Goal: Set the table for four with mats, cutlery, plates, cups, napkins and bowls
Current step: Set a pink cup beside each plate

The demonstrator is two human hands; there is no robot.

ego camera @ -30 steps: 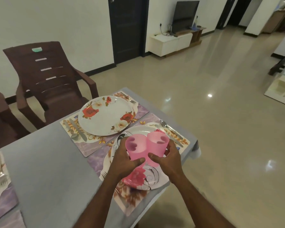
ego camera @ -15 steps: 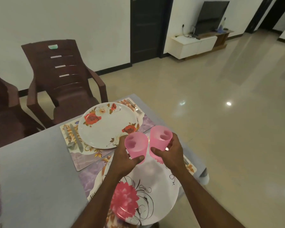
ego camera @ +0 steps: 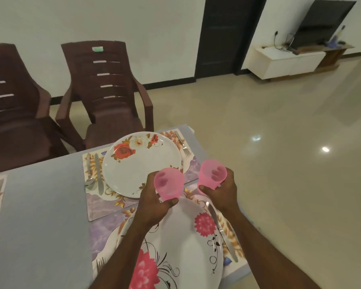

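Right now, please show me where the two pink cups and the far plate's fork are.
Left pink cup (ego camera: 168, 185), head view, on its side wall.
Right pink cup (ego camera: 212, 176), head view, on its inner wall.
Fork (ego camera: 182, 145), head view, on its handle.

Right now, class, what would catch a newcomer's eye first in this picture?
Two pink cups, one in the left hand and one in the right hand, held above the table's near corner. Beneath them lie two floral plates on mats, the far plate facing a brown chair.
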